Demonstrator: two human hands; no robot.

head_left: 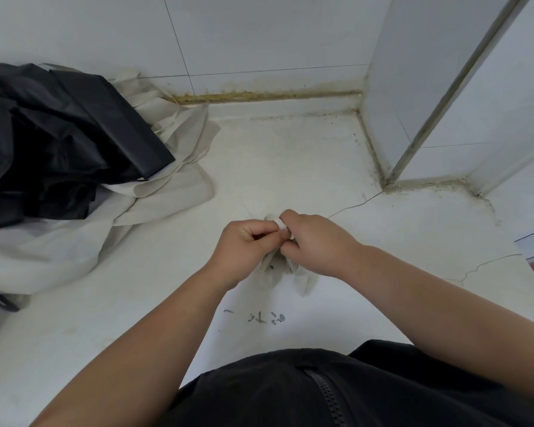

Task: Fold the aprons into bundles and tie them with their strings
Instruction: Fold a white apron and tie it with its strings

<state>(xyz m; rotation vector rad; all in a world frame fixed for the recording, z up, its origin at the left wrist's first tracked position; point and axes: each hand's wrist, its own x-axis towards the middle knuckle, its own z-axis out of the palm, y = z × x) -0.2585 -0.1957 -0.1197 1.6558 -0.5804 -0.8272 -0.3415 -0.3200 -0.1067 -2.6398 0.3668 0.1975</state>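
Both hands closed, holding one item between them.

1. Left hand (244, 241): fingers curled in, thumb and forefinger pinching the string (282, 225) at the top of the bundle (272, 274).
2. Right hand (316, 241): fingers curled, pinching the same string from the other side; knuckles touch those of my left hand.
3. Bundle: one pale folded apron, small and bunched, resting on the white surface (290, 155) directly under my hands. Its loose ends stick out on my side of the hands. I cannot tell whether the string is knotted.
4. Black aprons (59, 134): an unfolded heap, well to the left of the bundle and farther from me.
5. White aprons (167, 192): unfolded, lying under and around the black ones; their nearest edge is left of the bundle and apart from it.
6. Crack (355, 206): a thin line in the surface, running away to the right of the bundle.
7. Handwritten marks (265, 317): on the surface, between the bundle and my black jacket (290, 389).
8. Tiled wall (259, 35): beyond the bundle.
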